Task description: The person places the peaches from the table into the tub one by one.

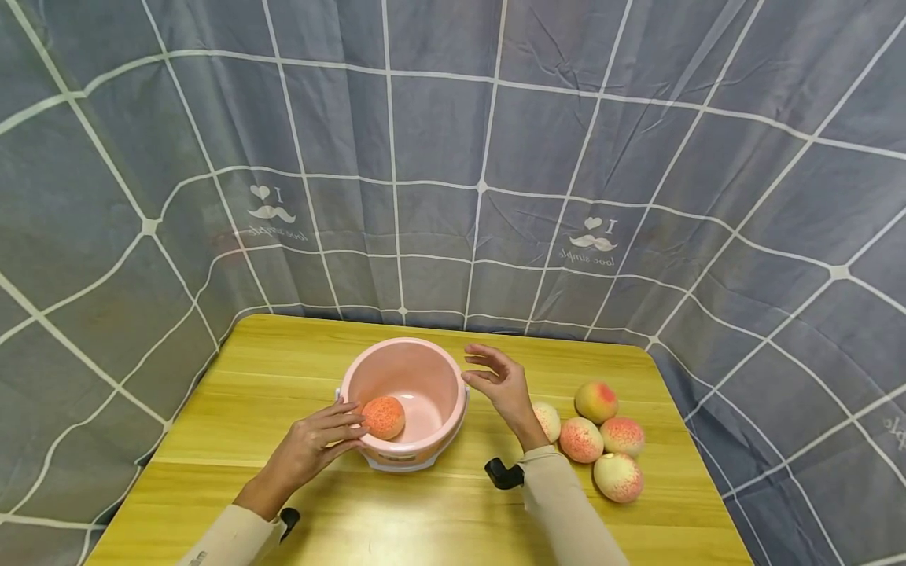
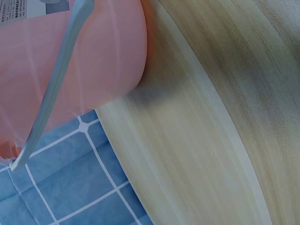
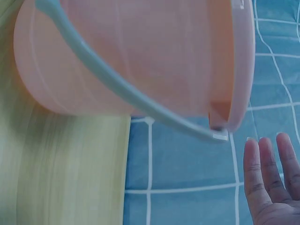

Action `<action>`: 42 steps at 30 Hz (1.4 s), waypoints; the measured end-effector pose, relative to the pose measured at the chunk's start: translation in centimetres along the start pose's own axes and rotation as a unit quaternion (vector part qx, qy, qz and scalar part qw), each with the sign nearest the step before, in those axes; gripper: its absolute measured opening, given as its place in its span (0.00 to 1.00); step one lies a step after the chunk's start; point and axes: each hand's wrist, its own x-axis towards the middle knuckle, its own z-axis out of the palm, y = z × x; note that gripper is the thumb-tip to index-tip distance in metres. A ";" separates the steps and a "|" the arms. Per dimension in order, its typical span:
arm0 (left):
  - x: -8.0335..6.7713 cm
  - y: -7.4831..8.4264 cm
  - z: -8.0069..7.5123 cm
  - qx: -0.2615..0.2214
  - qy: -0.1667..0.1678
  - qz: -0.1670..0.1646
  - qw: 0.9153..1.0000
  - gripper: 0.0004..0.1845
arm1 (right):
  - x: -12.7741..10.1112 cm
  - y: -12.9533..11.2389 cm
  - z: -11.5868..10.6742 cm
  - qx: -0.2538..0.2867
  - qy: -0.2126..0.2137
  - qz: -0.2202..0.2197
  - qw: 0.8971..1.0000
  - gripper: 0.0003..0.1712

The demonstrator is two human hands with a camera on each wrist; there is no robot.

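At the left, the left hand (image 1: 322, 439) is seen resting on the worktop (image 1: 233, 393), its fingers (image 1: 347, 424) stretched out fairly straight toward the near rim of the pink bucket (image 1: 406, 369). A reddish-orange peach (image 1: 384, 417) is met at their tips; the fingertips appear to touch it or pinch it lightly at the rim, though whether it is truly gripped cannot be told from the head view. The peach lies just to the right of those fingertips, inside the bucket's near-left edge, so the left hand is plainly the nearer one to it. No long axis is offered by the round fruit.

The bucket stands upright at the middle of the worktop, with its pale grey-blue handle (image 3: 126, 93) folded down along its side in the wrist views.

Further right, the right hand (image 1: 499, 385) is held above the bucket's right rim, fingers (image 3: 269, 173) spread and relaxed, nothing gripped. Beside the right forearm, four more peaches (image 1: 602, 440) are clustered on the worktop, well apart from the bucket's contents. A grey checked curtain (image 1: 453, 157) is hung behind everything.
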 end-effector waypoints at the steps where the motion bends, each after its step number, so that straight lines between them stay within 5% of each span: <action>1: 0.0 0.0 0.0 -0.002 0.000 -0.001 1.000 0.18 | 0.0 0.0 -0.2 -0.001 0.001 0.000 1.000 0.26; 24: -0.1 0.1 0.1 0.005 0.000 -0.009 1.000 0.21 | -3.0 0.7 -5.6 -0.073 0.049 0.006 0.996 0.28; 42: 0.0 0.0 -0.1 0.012 -0.010 -0.010 1.000 0.24 | -6.2 0.9 -9.7 -0.067 0.152 0.012 0.986 0.31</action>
